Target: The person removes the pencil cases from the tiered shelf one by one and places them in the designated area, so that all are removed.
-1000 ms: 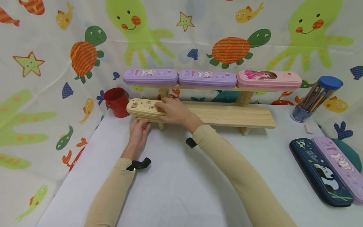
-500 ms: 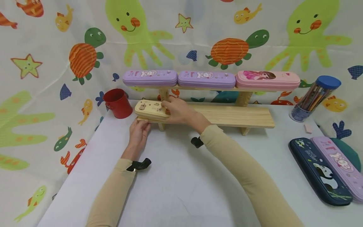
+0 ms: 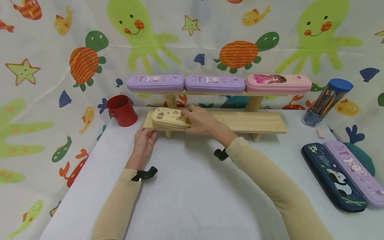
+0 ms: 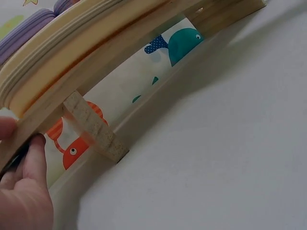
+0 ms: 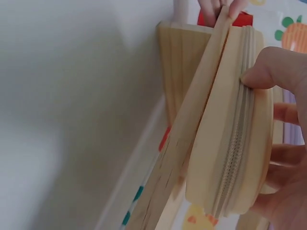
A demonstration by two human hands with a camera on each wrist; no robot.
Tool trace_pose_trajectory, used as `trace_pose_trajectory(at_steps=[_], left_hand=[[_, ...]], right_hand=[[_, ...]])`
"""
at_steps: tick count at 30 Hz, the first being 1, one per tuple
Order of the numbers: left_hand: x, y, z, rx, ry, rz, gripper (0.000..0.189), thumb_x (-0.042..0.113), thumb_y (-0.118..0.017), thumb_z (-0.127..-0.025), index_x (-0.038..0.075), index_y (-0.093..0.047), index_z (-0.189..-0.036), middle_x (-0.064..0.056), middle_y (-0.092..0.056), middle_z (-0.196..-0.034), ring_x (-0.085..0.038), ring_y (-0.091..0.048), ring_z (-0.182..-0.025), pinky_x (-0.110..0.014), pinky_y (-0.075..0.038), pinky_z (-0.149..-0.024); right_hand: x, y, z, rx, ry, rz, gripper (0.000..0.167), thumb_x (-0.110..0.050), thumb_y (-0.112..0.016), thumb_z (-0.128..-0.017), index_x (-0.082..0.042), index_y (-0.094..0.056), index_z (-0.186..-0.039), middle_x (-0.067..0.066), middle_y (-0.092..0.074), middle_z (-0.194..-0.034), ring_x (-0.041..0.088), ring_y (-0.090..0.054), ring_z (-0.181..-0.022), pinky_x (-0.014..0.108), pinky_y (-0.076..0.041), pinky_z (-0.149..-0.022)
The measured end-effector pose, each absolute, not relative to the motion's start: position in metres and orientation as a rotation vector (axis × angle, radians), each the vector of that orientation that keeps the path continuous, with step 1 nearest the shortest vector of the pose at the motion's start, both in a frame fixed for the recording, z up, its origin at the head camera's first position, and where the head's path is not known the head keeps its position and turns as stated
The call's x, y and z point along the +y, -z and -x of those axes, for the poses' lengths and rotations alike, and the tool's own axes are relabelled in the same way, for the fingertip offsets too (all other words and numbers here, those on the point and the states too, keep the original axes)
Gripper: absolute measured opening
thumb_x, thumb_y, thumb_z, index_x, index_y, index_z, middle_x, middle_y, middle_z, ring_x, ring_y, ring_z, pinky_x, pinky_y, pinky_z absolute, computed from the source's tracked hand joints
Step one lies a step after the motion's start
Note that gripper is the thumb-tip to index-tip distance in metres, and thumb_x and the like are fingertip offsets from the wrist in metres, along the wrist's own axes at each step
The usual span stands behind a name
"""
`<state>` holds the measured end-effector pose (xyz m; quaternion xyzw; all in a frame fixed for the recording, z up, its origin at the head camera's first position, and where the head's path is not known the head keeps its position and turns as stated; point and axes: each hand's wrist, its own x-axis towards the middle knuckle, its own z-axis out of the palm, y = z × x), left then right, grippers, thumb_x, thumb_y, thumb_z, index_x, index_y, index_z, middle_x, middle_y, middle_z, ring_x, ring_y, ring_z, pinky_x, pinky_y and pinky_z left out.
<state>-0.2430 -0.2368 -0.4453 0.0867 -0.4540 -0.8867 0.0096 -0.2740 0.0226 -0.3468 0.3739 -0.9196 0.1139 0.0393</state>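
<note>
A cream-yellow zippered pencil case [image 3: 168, 117] with small bear prints lies on the lower board of a two-tier wooden shelf [image 3: 255, 122], near its left end. My right hand [image 3: 204, 121] grips the case at its right part, hiding that end. In the right wrist view, the thumb [image 5: 271, 67] presses by the zipper and the fingers spread over the lid. My left hand [image 3: 144, 141] holds the left end of the lower board; in the left wrist view, one fingertip shows above the board [image 4: 45, 112] and other fingers below it.
Two purple pencil cases [image 3: 155, 83] and a pink one [image 3: 277, 84] line the top tier. A red bucket [image 3: 122, 111] stands left of the shelf. To the right are a pencil jar [image 3: 325, 103], an eraser [image 3: 320, 133], a navy panda case [image 3: 333, 178] and a lilac case [image 3: 357, 173].
The yellow pencil case has slid right along the lower board with my right hand, uncovering the board's left end. My left hand keeps its place on the board.
</note>
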Motion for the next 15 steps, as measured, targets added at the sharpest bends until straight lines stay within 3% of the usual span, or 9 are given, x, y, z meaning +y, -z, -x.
trace_pose_trajectory(at_steps=[5,15], left_hand=[[-0.237,0.442,0.243,-1.363,2.836,-0.313,0.061,-0.003,-0.043,-0.102,0.015,-0.027,-0.157,-0.006,-0.033,-0.161,-0.016,-0.039,-0.145,-0.027,-0.039,-0.117],[-0.236,0.436,0.241,-1.341,2.874,-0.304,0.065,-0.007,-0.038,-0.101,0.014,-0.019,-0.159,-0.008,-0.026,-0.164,-0.017,-0.033,-0.148,-0.027,-0.035,-0.119]], right_hand=[[0.042,0.347,0.267,-2.812,-0.360,-1.111,0.059,-0.028,-0.072,-0.081,-0.016,-0.054,-0.135,0.008,-0.057,-0.114,0.022,-0.053,-0.092,0.036,-0.051,-0.078],[0.081,0.353,0.256,-2.759,-0.335,-1.043,0.058,-0.029,-0.076,-0.079,-0.015,-0.056,-0.131,0.012,-0.058,-0.118,0.024,-0.056,-0.093,0.037,-0.054,-0.078]])
